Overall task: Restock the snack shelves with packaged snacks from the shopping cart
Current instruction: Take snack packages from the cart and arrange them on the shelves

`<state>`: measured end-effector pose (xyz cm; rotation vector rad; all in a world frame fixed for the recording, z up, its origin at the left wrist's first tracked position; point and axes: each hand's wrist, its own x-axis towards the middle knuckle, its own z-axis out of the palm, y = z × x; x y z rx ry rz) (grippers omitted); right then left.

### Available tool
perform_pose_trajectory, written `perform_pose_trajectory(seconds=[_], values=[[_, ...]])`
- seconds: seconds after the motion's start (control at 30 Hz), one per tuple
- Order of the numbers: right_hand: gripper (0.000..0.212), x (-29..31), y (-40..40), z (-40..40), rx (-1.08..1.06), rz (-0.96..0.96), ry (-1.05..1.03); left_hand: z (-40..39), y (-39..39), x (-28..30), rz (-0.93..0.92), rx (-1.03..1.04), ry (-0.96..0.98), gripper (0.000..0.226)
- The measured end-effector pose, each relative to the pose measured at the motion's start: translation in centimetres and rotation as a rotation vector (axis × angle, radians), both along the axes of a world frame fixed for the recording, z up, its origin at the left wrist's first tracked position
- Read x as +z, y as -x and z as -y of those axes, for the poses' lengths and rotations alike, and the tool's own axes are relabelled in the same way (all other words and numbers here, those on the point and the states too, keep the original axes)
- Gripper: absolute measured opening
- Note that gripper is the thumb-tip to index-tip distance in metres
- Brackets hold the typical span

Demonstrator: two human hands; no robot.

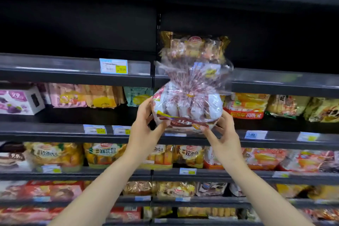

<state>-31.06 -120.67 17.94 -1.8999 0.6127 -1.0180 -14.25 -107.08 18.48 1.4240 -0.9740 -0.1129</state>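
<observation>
You hold a clear snack bag (pixel 189 104) up in front of the dark snack shelves (pixel 77 74), both bare arms raised. Your left hand (pixel 145 130) wraps the bag's lower left side, fingers curled against the film and thumb at the bottom edge by the red label band. Your right hand (pixel 222 134) grasps the lower right corner, fingertips pinching at the base. Each grip is therefore closed on the bag. The bag is gathered at a tied neck, its top flaring out, and it carries individually wrapped pieces in white and red; the film is blurred, so the print cannot be read.

Just behind and above it, a second packet with gold corners (pixel 194 46) stands on the upper shelf, which is otherwise dark to either side. A blue and yellow price tag (pixel 113 66) sits on that shelf's front rail, to the left of the bag. One level down, a white and purple box (pixel 20 101) stands at far left, with pink and orange packets beside it. Lower shelves carry rows of yellow bread bags (pixel 56 154) and red packets (pixel 264 158).
</observation>
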Motion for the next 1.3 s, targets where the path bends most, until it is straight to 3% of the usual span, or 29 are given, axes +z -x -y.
perform_pose_trajectory(seconds=[0.3, 0.77, 1.03, 1.13, 1.3], values=[[0.057, -2.1, -3.4, 3.4, 0.023, -0.028, 0.001, 2.4, -2.8, -2.1, -0.004, 0.032, -0.075, 0.069], [0.057, -2.9, -5.1, 5.0, 0.046, 0.100, 0.086, 3.7, -3.6, -2.4, 0.092, 0.123, 0.012, 0.066], [0.035, -3.6, -6.4, 6.3, 0.005, -0.292, 0.098, 4.3, -6.2, -4.3, 0.047, 0.147, -0.135, 0.054], [0.047, -3.5, -7.0, 6.6, -0.015, -0.358, 0.098, 4.6, -7.0, -4.5, 0.030, 0.155, -0.216, 0.049], [0.056, -2.7, -8.7, 7.1, -0.094, -0.443, 0.155, 5.7, -7.7, -3.6, 0.064, 0.223, -0.338, 0.062]])
